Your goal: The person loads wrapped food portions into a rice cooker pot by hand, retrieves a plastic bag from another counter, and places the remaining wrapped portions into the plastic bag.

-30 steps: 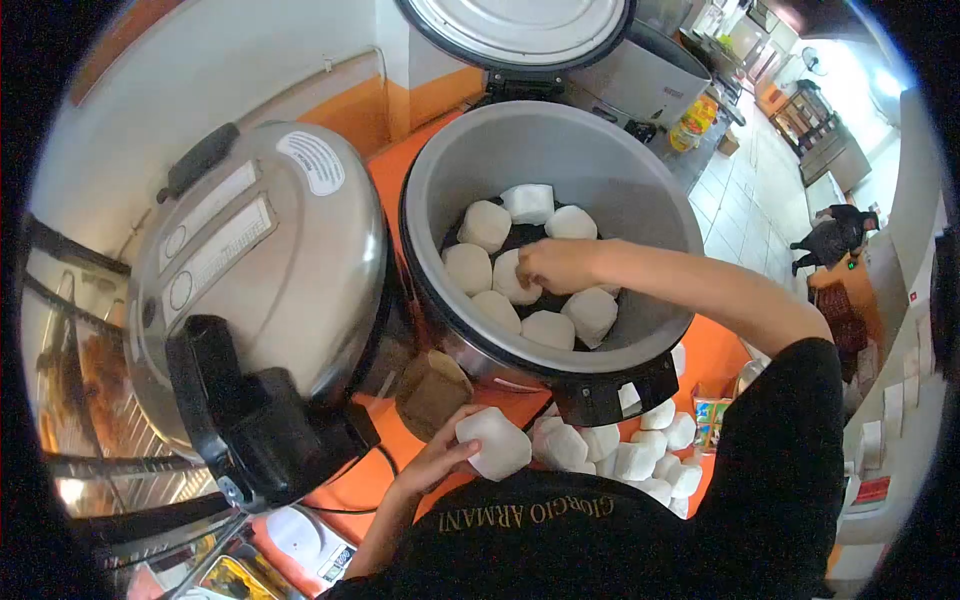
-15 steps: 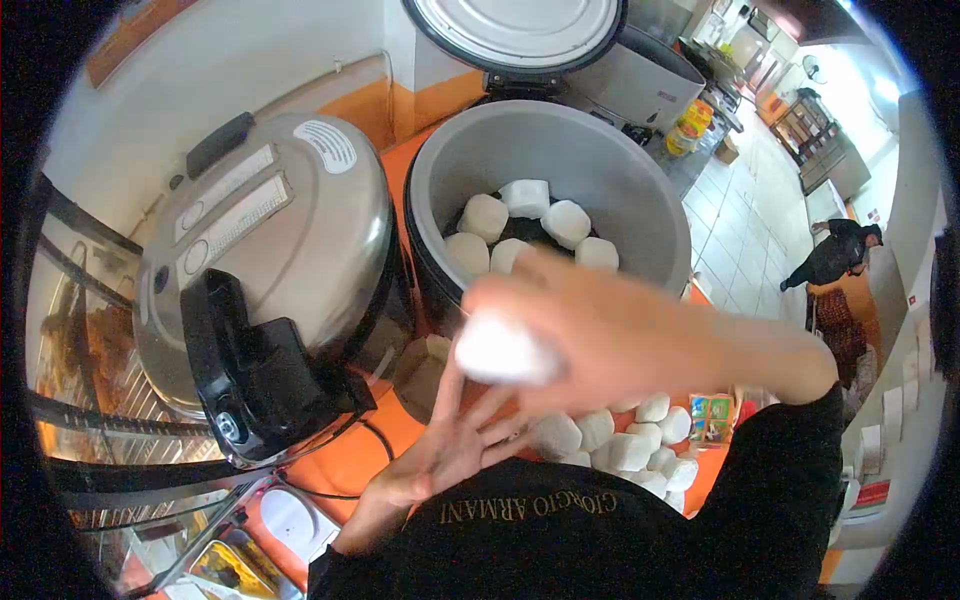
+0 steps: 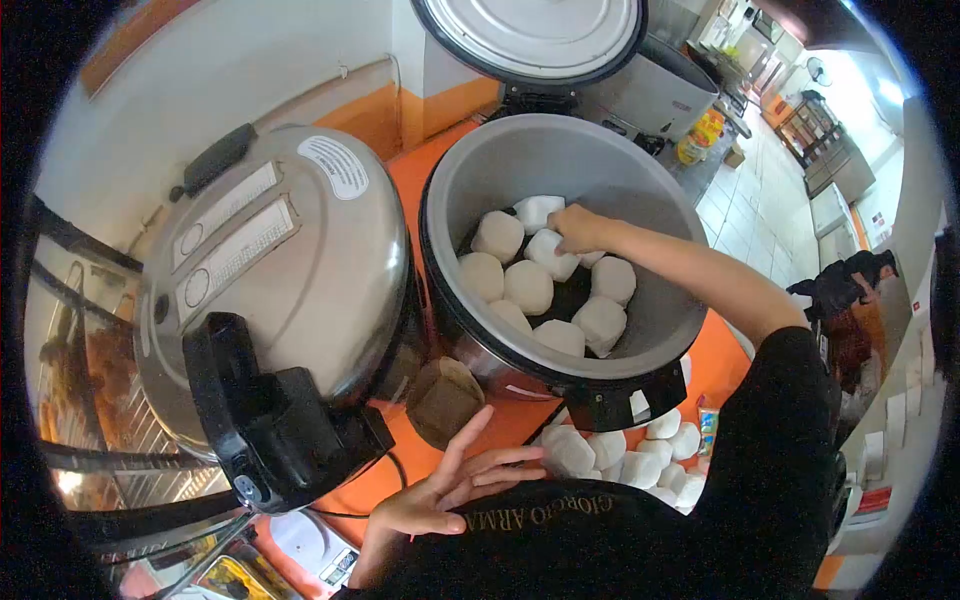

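In the pot (image 3: 600, 160): one more white block (image 3: 548, 259), formerly in hand. My right hand (image 3: 590, 231): fingers curled against it, grip unclear. My left hand (image 3: 425, 502): empty, fingers spread.

Two cookers (image 3: 310, 280) are standing; ten white blocks (image 3: 528, 288) are showing inside one; outer blocks (image 3: 640, 469) are overlapping, count unclear.

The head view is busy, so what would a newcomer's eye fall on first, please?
Probably the open rice cooker in the centre, rounded white blocks inside and the right hand on one. Next, perhaps, the closed steel cooker at left, then more white blocks on the orange table below.
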`<state>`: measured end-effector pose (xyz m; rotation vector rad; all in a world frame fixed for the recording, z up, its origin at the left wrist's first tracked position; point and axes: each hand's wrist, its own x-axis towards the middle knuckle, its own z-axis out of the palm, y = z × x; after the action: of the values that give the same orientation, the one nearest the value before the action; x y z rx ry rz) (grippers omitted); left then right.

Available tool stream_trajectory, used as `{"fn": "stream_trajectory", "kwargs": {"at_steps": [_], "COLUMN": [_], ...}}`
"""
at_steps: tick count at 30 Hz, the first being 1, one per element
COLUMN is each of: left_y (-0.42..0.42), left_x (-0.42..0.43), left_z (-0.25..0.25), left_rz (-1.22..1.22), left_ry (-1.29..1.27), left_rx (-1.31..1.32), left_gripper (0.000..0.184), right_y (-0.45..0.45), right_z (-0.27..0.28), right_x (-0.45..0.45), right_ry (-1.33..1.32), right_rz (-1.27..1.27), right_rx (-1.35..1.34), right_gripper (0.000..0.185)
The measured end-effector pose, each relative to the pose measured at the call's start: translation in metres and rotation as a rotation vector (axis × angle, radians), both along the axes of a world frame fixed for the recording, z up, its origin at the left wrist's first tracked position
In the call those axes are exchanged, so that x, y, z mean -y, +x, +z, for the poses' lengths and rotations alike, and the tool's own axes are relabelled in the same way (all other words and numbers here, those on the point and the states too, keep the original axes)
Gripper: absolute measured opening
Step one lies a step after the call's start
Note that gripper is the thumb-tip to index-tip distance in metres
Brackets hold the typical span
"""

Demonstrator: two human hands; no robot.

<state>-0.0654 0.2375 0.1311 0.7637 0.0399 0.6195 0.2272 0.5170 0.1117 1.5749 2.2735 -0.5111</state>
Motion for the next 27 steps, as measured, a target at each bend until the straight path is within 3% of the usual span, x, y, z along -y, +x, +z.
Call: {"fn": "stream_trajectory", "kwargs": {"at_steps": [2, 4, 6, 8, 10, 11, 13, 15, 17, 19, 21, 23, 25, 27], "left_y": [0.001, 0.008, 0.013, 0.015, 0.015, 0.014, 0.011, 0.009, 0.012, 0.018, 0.028, 0.036, 0.042, 0.044], "left_x": [-0.002, -0.005, -0.008, -0.017, -0.022, -0.020, -0.012, 0.000, 0.014, 0.022, 0.026, 0.029, 0.030, 0.032], "left_z": [-0.003, -0.009, -0.005, 0.002, 0.003, -0.001, -0.007, -0.006, -0.015, -0.020, -0.022, -0.034, -0.041, -0.060], "left_rz": [-0.014, -0.071, -0.125, -0.250, -0.303, -0.330, -0.306, -0.246, -0.168, -0.113, -0.073, -0.030, -0.037, 0.046], "left_ry": [0.011, 0.083, 0.152, 0.579, 0.623, 0.681, 0.637, 0.449, 0.344, 0.320, 0.391, 0.471, 0.468, 0.479], "left_rx": [0.039, 0.045, 0.048, -0.059, -0.079, -0.090, -0.111, -0.270, -0.357, -0.366, -0.550, -0.631, -0.664, -0.672], "left_gripper": [0.093, 0.088, 0.084, 0.074, 0.070, 0.066, 0.064, 0.059, 0.054, 0.048, 0.044, 0.040, 0.038, 0.032], "right_y": [0.004, 0.007, -0.012, -0.021, -0.019, -0.019, -0.015, 0.007, 0.005, 0.002, -0.017, -0.020, -0.018, -0.020], "right_z": [-0.017, -0.032, -0.002, 0.045, 0.091, 0.120, 0.175, 0.175, 0.131, 0.043, -0.032, -0.089, -0.080, -0.021], "right_x": [-0.007, -0.012, 0.013, 0.041, 0.083, 0.112, 0.191, 0.257, 0.298, 0.338, 0.360, 0.367, 0.357, 0.345], "right_ry": [0.149, 0.138, 0.026, 0.100, 0.333, 0.377, -0.064, -0.333, -0.507, -0.119, 0.282, 0.336, 0.412, -0.190], "right_rz": [0.250, 0.240, 0.111, 0.121, 0.175, 0.212, -0.013, 0.122, 0.177, 0.143, -0.019, -0.057, -0.085, -0.304], "right_rx": [0.133, 0.091, -0.006, -0.187, -0.523, -0.531, -0.624, -0.685, -0.472, -0.342, -0.149, -0.149, -0.145, -0.288], "right_gripper": [0.043, 0.044, 0.047, 0.044, 0.028, 0.023, 0.024, 0.026, 0.024, 0.035, 0.053, 0.056, 0.059, 0.060]}}
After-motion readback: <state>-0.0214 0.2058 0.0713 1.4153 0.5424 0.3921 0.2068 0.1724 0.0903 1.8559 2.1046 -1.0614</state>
